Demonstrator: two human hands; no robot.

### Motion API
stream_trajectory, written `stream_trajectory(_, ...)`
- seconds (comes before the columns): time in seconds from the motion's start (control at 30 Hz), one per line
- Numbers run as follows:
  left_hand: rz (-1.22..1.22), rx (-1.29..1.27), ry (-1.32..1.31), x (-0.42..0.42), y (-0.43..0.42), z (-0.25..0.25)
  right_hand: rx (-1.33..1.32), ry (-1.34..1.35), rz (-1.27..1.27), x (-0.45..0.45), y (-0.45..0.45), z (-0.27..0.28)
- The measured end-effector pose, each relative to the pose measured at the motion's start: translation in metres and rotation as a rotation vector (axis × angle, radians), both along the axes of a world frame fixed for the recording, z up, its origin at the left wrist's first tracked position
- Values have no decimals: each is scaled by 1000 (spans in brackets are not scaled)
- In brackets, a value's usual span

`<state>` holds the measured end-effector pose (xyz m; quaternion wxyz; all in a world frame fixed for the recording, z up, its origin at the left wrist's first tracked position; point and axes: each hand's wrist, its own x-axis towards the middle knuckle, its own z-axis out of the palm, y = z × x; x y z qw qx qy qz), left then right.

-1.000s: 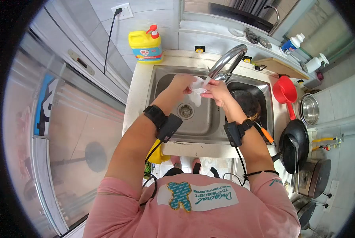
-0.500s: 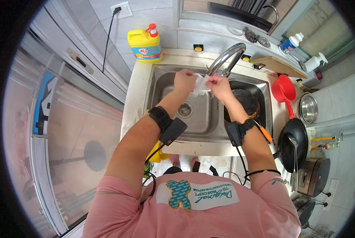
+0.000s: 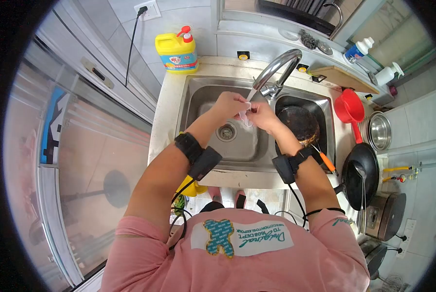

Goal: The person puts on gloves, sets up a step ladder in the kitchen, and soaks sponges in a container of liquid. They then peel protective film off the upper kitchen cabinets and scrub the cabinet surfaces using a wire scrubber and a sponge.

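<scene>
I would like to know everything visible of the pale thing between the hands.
The pale thing is small, thin and partly see-through; it looks like soft film, though its material is uncertain. It appears bunched and partly hidden, its lower end hanging. The left hand and right hand hold it over the sink's left basin, below the tap's spout.

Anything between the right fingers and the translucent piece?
Nothing visible: the right fingers touch the translucent piece directly, opposite the left fingers. The faucet lies beyond the hands in view, not between.
</scene>
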<state>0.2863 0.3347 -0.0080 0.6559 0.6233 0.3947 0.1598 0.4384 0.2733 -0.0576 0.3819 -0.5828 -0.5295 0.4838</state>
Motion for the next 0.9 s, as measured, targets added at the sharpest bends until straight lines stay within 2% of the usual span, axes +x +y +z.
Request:
stream_trajectory(0.03,2,2,1,-6,-1,-2,-44,-31,-41,-7,-8,28)
stream_trajectory(0.07,86,-136,-70,-14,-1,-4,-42,-29,-39,-10,-10,35)
stream_trajectory(0.1,169,-276,-141,-22,-3,-7,-67,77,-66,-11,-12,38)
stream_trajectory(0.13,171,-279,-139,-31,-3,-14,-95,183,-93,-13,-15,40)
stream_trajectory(0.17,309,-460,-80,-40,-3,-21,-97,183,-90,-16,-18,42)
stream_trajectory(0.2,448,-639,-23,-45,-4,-30,-78,294,-73,-18,-20,46)
stream_trajectory(0.23,455,-638,-28,-46,-10,-36,-57,403,-53,-20,-20,47)
stream_trajectory(0.3,384,-897,59,-43,-27,-52,-57,415,-52,-23,-20,50)
stream_trajectory(0.33,388,-898,52,-37,-30,-67,-61,431,-63,-24,-20,51)
stream_trajectory(0.4,367,-870,-343,-20,-35,-100,-79,450,-116,-17,-21,45)
stream_trajectory(0.43,369,-875,-352,-15,-35,-105,-95,473,-174,-13,-21,43)
stream_trajectory(0.5,340,-743,-562,-5,-28,-110,-101,479,-222,-8,-27,43)
stream_trajectory(0.53,343,-745,-573,2,-25,-110,-104,497,-275,-9,-31,45)
stream_trajectory(0.6,515,-659,-621,14,-19,-111,-82,541,-308,-6,-34,45)
stream_trajectory(0.67,464,-681,-639,26,-9,-147,-121,622,-284,4,-35,40)
stream_trajectory(0.7,411,-695,-651,30,-8,-147,-123,615,-288,7,-31,38)
stream_trajectory(0.73,406,-701,-653,33,-9,-148,-129,659,-270,9,-25,37)
stream_trajectory(0.8,374,-997,-504,33,-14,-139,-133,700,-257,10,-17,33)
stream_trajectory(0.83,372,-998,-504,34,-18,-124,-156,669,-259,8,-13,32)
stream_trajectory(0.9,491,-1164,-78,35,-21,-101,-221,648,-251,2,-8,34)
